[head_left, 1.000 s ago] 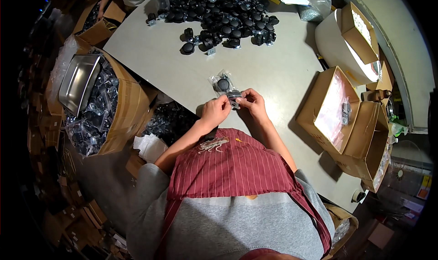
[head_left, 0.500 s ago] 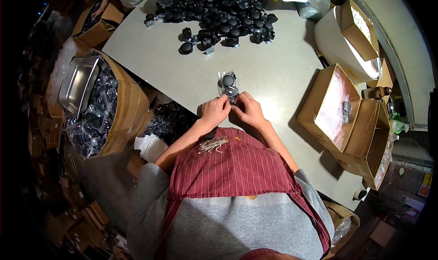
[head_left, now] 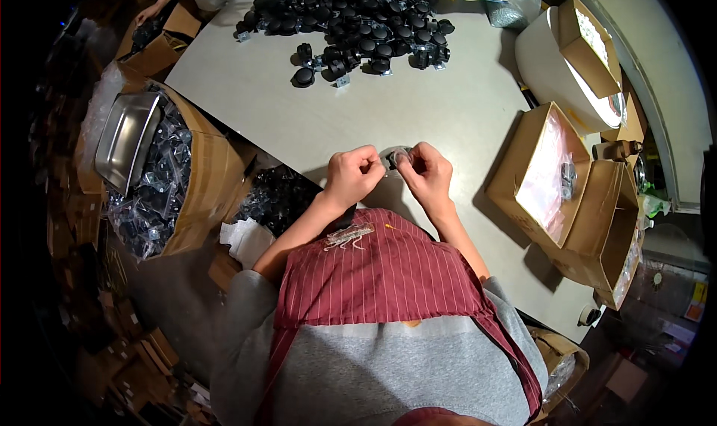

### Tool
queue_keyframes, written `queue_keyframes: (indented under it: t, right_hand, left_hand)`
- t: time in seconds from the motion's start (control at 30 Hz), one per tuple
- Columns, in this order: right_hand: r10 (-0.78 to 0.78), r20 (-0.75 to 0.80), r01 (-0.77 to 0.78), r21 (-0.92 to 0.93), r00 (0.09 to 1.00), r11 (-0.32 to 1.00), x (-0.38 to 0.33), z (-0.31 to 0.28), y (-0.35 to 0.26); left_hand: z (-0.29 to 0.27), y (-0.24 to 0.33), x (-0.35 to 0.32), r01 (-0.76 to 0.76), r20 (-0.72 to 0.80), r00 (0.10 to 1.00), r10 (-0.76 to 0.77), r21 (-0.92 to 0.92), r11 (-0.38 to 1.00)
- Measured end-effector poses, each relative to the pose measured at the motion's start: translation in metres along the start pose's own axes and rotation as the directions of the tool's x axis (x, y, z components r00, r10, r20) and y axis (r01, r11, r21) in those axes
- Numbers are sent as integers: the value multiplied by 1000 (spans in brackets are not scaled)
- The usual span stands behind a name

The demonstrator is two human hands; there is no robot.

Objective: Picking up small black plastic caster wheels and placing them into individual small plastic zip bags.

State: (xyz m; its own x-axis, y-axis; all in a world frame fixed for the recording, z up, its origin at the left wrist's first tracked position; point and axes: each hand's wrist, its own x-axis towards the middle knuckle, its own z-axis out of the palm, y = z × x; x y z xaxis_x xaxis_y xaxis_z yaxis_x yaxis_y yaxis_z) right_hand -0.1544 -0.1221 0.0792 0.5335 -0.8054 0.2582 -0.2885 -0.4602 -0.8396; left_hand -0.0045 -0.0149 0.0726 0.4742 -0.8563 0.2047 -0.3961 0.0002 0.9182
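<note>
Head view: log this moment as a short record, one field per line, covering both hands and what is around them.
Left hand: fingers curled beside the bagged part; grip on it unclear
Right hand: thumb and fingers pinching the bagged part
Bagged part: dark, small, partly hidden by fingers
Table: pale; loose black casters heaped at far side
Left side: large carton of bagged parts, metal pan on top
Right side: open box holding pinkish plastic

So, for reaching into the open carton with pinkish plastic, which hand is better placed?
Probably the right hand: it is nearer to the carton than the left hand, though it seems to hold a small dark item.
</note>
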Motion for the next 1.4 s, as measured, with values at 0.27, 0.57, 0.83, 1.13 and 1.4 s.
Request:
queue_keyframes:
  t: [0.27,0.57,0.83,1.13,1.4]
  right_hand:
    - [98,283,-24,-251,954,968,22,-22,-20]
    - [-537,467,661,-147,702,736,57,-48,-26]
    - [-552,449,664,-137,703,735,57,-41,-13]
    - [-473,349,511,-18,809,859,50,-24,10]
    - [-74,332,-18,265,941,964,52,-42,36]
  left_hand:
    - [11,-10,9,147,88,986,-143,-38,988]
    - [-19,-7,39,255,306,924,-228,-48,966]
    - [-37,-13,52,266,203,957,-206,-341,902]
    - [-8,-66,36,354,557,820,-133,-311,882]
    - [4,-53,29,538,611,771,-181,-473,697]
